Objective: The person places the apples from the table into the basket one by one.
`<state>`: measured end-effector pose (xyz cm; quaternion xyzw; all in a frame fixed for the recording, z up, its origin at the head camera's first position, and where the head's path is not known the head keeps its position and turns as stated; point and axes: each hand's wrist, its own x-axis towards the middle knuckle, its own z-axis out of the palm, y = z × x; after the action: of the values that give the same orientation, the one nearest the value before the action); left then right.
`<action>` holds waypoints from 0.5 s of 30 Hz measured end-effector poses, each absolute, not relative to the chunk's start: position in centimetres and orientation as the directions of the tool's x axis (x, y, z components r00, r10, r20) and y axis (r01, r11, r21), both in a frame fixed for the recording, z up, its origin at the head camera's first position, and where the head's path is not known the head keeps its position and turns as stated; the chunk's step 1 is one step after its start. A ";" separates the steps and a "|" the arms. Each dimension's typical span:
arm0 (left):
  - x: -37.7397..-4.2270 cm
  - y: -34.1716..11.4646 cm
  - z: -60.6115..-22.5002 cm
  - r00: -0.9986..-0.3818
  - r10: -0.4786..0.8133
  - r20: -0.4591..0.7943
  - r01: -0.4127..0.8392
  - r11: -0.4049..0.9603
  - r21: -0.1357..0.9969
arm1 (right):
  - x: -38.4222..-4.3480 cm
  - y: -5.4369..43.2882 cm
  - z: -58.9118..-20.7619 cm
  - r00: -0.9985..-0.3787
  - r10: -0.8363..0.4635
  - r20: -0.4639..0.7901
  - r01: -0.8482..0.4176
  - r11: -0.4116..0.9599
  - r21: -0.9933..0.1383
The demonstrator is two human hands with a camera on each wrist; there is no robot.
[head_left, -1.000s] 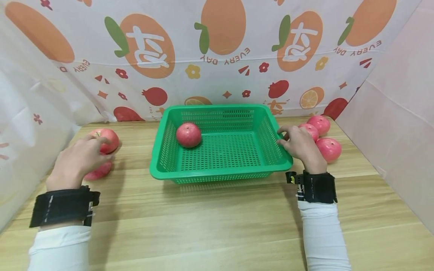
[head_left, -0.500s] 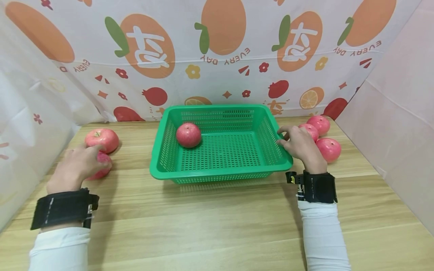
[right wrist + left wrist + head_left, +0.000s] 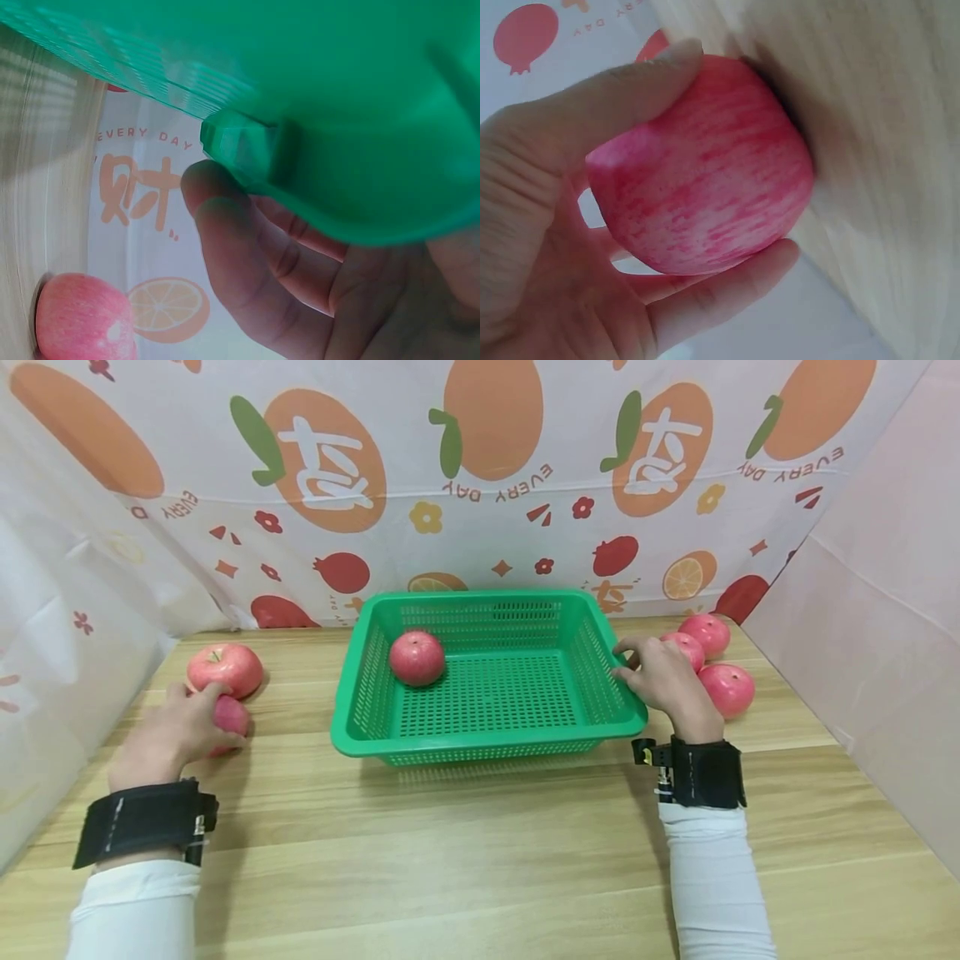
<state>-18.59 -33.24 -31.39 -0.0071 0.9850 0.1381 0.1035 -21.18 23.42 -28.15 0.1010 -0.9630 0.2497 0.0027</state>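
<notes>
My left hand [image 3: 168, 731] grips a pink-red apple [image 3: 231, 717] at the left of the table. In the left wrist view the thumb lies along one side of this apple [image 3: 705, 172] and the fingers along the other, close to the wood. Just behind it sits another apple [image 3: 227, 668], stem up. My right hand [image 3: 663, 681] holds the right rim of the green plastic basket [image 3: 487, 743]; the right wrist view has its fingers [image 3: 232, 247] curled under the rim. Inside the basket, toward its back left, lies one apple [image 3: 417, 658].
Three apples cluster right of the basket beside my right hand: a front one [image 3: 727, 691], a back one [image 3: 707, 636], and one partly hidden [image 3: 686, 650]. A fruit-print cloth [image 3: 495, 535] hangs behind the wooden table [image 3: 450, 852], and plain white sheets line both sides.
My left hand has drawn back from over the rear apple and closed around the nearer one, which has turned slightly. The right hand and basket stay put.
</notes>
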 end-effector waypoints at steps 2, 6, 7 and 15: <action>-18.5 -33.3 -31.4 -0.978 0.022 -0.205 -0.033 0.964 0.263 | -21.2 23.4 -28.1 -0.979 -0.195 0.053 -0.196 0.854 -0.482; -18.4 -33.2 -31.3 -0.980 0.038 -0.195 -0.013 0.967 0.255 | -21.2 23.5 -28.1 -0.980 -0.195 0.046 -0.193 0.854 -0.484; -18.3 -33.2 -31.3 -0.981 0.037 -0.191 -0.012 0.968 0.252 | -21.2 23.4 -28.1 -0.980 -0.196 0.045 -0.193 0.854 -0.484; -18.5 -33.1 -31.7 -0.977 0.031 -0.209 -0.023 0.967 0.253 | -21.2 23.5 -28.3 -0.981 -0.192 0.036 -0.186 0.858 -0.479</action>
<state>-18.52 -33.09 -31.70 0.0020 0.9860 0.1283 0.1064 -21.22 23.50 -28.32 0.0981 -0.9637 0.2480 -0.0064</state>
